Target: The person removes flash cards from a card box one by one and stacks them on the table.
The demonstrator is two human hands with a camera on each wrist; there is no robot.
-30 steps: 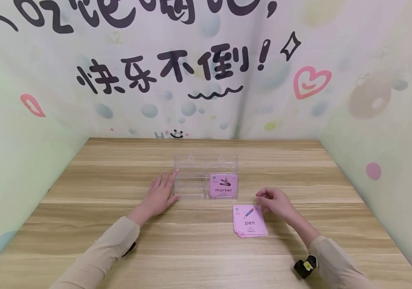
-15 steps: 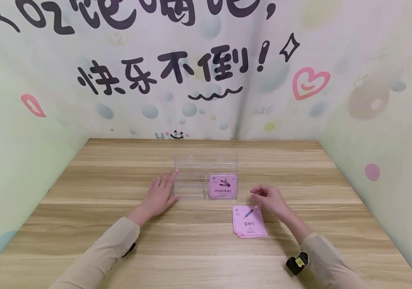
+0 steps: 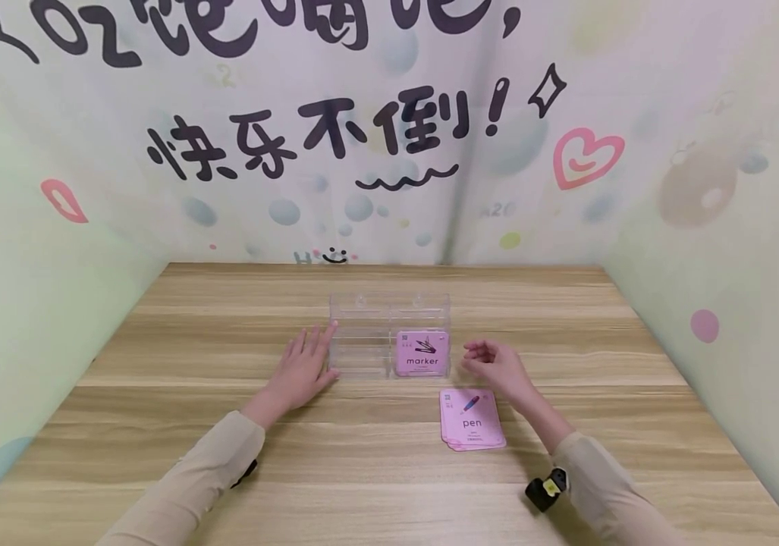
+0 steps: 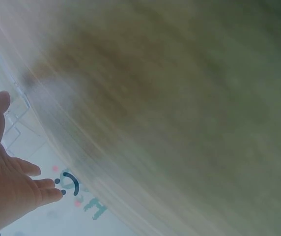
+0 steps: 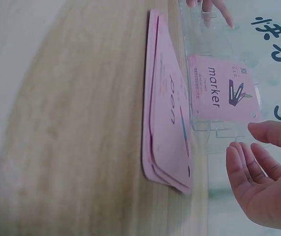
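On the table stands a clear plastic card holder (image 3: 359,362) with two columns of compartments. A pink "marker" card (image 3: 422,353) fills its lower right compartment, and the lower left one shows no card. My left hand (image 3: 298,371) lies spread along the holder's left side, fingertips right at its edge. My right hand (image 3: 501,368), fingers bent and thumb apart from them, is just right of the holder and holds nothing. In front of that hand lies a small pile of pink cards (image 3: 472,419) with "pen" on top; the right wrist view shows its slightly fanned layers (image 5: 167,108).
The wooden table (image 3: 334,485) runs back to a printed cloth backdrop (image 3: 389,189) with writing and bubbles. Pale walls rise at both sides. A black wrist camera (image 3: 544,491) sits below the right sleeve.
My right hand has moved left and a little farther back, from beside the "pen" pile toward the holder's right side. My left hand, the holder and the cards have stayed put.
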